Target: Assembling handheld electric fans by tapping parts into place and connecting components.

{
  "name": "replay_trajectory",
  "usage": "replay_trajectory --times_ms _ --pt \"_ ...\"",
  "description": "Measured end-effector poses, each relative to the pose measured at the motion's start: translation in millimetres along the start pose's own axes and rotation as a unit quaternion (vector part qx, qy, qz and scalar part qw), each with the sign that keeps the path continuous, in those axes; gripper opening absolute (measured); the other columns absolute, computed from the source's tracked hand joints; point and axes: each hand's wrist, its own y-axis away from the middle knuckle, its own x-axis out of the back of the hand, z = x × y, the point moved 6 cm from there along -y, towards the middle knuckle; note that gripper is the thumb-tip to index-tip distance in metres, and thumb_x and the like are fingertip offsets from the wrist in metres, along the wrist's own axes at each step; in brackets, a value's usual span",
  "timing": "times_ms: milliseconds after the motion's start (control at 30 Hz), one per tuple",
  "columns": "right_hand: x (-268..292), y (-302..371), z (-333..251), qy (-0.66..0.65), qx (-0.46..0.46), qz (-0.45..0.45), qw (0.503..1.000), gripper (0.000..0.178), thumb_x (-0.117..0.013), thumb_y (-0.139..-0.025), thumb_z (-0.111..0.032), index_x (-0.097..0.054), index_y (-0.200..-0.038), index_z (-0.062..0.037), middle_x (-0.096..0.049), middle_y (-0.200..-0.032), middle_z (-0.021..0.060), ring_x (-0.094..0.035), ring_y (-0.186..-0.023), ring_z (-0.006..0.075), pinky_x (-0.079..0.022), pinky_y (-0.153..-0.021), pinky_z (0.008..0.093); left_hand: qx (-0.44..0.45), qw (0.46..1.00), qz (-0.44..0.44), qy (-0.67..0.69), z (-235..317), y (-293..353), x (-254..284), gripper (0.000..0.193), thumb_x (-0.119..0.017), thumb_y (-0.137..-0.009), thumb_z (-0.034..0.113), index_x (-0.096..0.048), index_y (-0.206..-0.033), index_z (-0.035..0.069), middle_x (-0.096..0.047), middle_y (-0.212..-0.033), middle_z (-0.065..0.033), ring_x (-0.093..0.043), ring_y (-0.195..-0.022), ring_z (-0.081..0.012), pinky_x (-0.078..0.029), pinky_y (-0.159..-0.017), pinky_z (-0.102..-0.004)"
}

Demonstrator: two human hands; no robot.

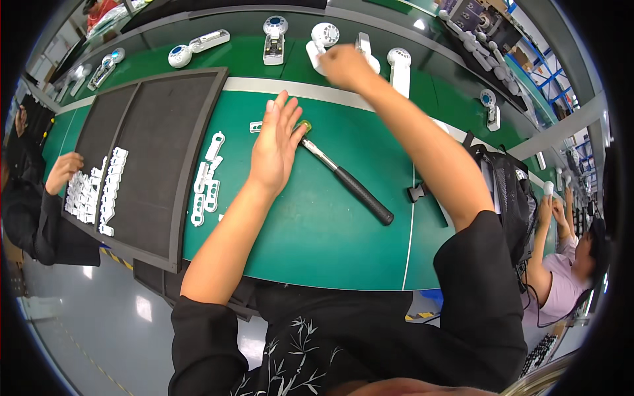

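My left hand (pixel 273 152) is held open over the green worktop (pixel 330 237), fingers stretched out, with nothing in it. Beside its fingertips lies a mallet (pixel 350 179) with a green-yellow head, a metal shaft and a black grip. My right hand (pixel 347 68) reaches over the far belt with curled fingers, closed at a white handheld device with a round dotted head (pixel 325 34). The fingertips are partly hidden there. Several small white plastic parts (pixel 212 193) lie on the worktop left of my left forearm, and one small white frame (pixel 255 127) lies beside that hand.
A divided black tray (pixel 158 145) holds rows of white parts (pixel 86 191); a co-worker's hand (pixel 64 171) touches them. More white devices (pixel 274 41) rest along the green belt (pixel 244 56). A black mesh bag (pixel 512 191) stands at right. Another person (pixel 561 277) works beyond it.
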Motion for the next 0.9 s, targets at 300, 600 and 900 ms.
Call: replay_trajectory --times_ms 300,600,900 --pt "103 -56 209 0.286 -0.248 -0.076 0.922 0.054 -0.066 -0.077 -0.043 -0.065 -0.118 -0.0090 -0.062 -0.124 0.0138 -0.061 -0.110 0.0349 -0.049 -0.090 0.0472 -0.016 1.000 0.008 -0.001 13 -4 -4 0.078 -0.028 -0.099 0.057 -0.022 -0.147 -0.005 -0.025 -0.150 -0.0260 -0.027 -0.139 -0.0350 -0.026 -0.113 -0.0462" --pt "86 -3 195 0.040 -0.332 -0.096 0.938 0.045 -0.073 -0.079 -0.026 -0.058 -0.108 0.0051 -0.064 -0.100 0.0198 -0.068 -0.085 0.0324 -0.059 -0.070 0.0452 -0.016 1.000 0.009 0.002 16 3 1 0.078 -0.033 -0.099 0.057 -0.028 -0.145 -0.006 -0.028 -0.149 -0.0226 -0.032 -0.136 -0.0345 -0.033 -0.109 -0.0462" --pt "123 -9 170 -0.500 -0.152 0.083 0.848 0.031 -0.054 -0.090 -0.012 -0.053 -0.110 0.0124 -0.064 -0.103 0.0209 -0.067 -0.091 0.0310 -0.058 -0.078 0.0400 -0.012 1.000 -0.002 0.022 17 1 -8 0.071 -0.036 -0.099 0.052 -0.032 -0.142 -0.005 -0.034 -0.142 -0.0235 -0.042 -0.129 -0.0342 -0.042 -0.102 -0.0467"
